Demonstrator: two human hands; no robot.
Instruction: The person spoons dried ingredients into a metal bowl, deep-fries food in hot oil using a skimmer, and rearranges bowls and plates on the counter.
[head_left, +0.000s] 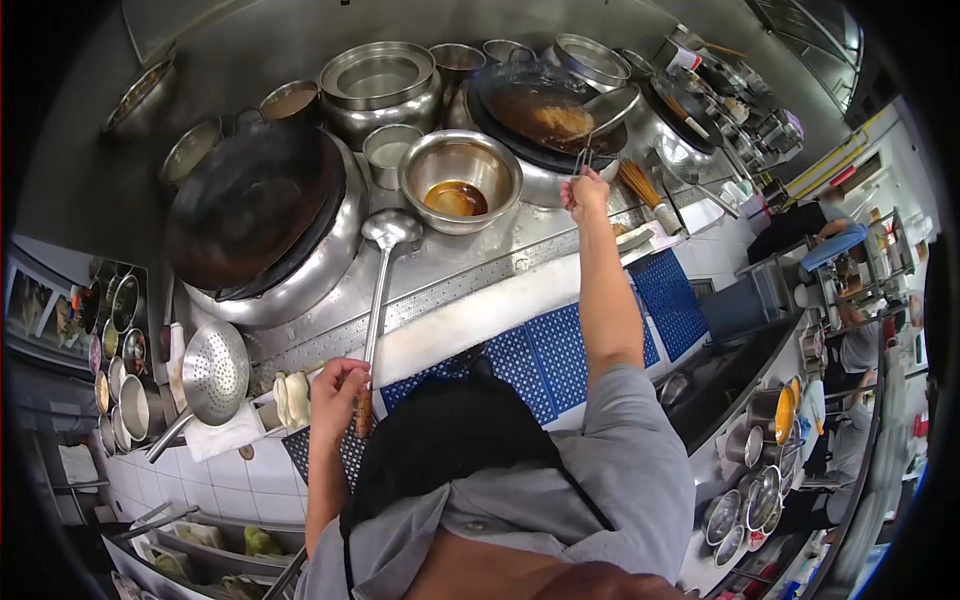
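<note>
My left hand (340, 395) is closed around the lower handle of a long metal ladle (378, 290). The ladle's bowl rests on the steel stove top, and its brown handle end hangs below my fingers. My right hand (586, 194) reaches forward, its fingers closed on the metal handle of a strainer (612, 106). That strainer is tilted over the right side of a dark wok (500, 92), which holds brown liquid and pale golden food (563, 121). Between my hands stands a steel bowl (460, 150) with some amber liquid at the bottom.
A large dark wok (250, 205) sits at left, with a perforated skimmer (215, 372) below it. Lidded steel pots (380, 85) line the back. A bamboo brush (640, 185) lies right of my hand. Blue perforated mats (555, 350) lie below the counter. People (800, 230) stand far right.
</note>
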